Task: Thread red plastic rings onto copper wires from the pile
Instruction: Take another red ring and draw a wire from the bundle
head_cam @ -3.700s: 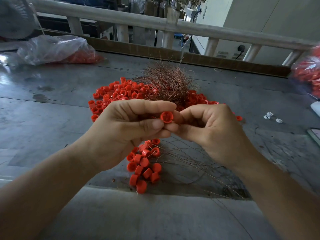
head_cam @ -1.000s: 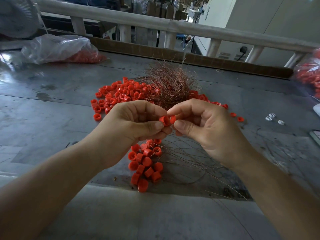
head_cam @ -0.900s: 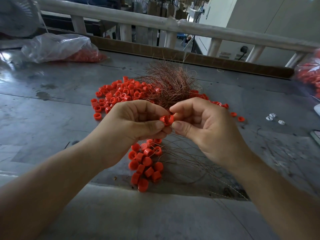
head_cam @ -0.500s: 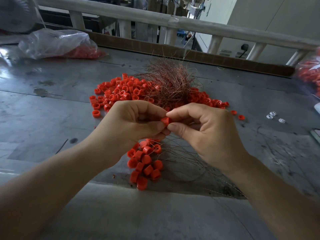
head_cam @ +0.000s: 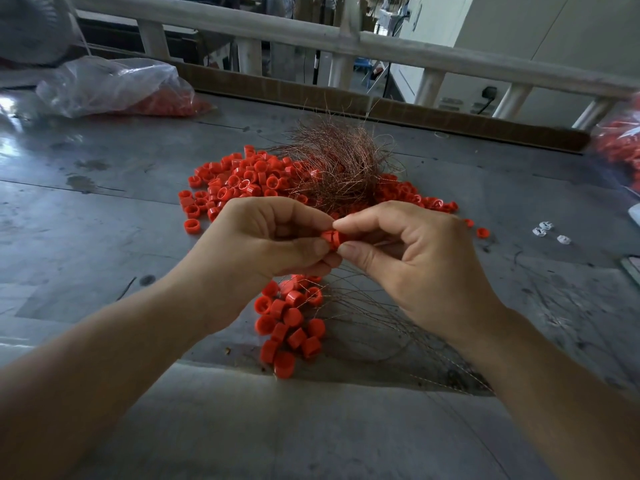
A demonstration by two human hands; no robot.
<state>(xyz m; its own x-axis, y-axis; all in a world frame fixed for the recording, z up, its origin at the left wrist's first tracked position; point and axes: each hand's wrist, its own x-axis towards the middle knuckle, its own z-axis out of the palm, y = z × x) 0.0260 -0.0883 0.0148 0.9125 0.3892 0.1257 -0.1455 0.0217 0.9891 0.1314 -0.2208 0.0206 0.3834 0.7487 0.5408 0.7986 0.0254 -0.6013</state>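
At the far left of the bench [head_cam: 86, 237] lay a clear plastic bag [head_cam: 114, 86] with red pieces inside, probably spare stock parked outside the working area. Toward the middle spread the loose rings [head_cam: 239, 178], within easy reach, with the tangle of copper wires [head_cam: 341, 161] sitting on the pile's right part so that both supplies were close together.

The left hand [head_cam: 263, 247] was raised above the bench, its fingers [head_cam: 304, 249] curled, with thumb and forefinger pinching one red ring [head_cam: 330, 237] by its side, apparently to steady it for the other hand. Below the hands a cluster of threaded rings [head_cam: 289, 320] rested near the front edge, thin wires fanning off to the right. They looked like finished pieces set apart from the loose stock.

The right hand [head_cam: 426, 268] met the left at the ring, thumb and forefinger closed on its other side. Whether a wire end was pinched there too could not be told, as the strand was too fine to see. The threading step seemed to be in hand.

Further right lay a few small white clips [head_cam: 547, 232], well apart from the pile, and a blurred second bag [head_cam: 620, 140] at the edge.
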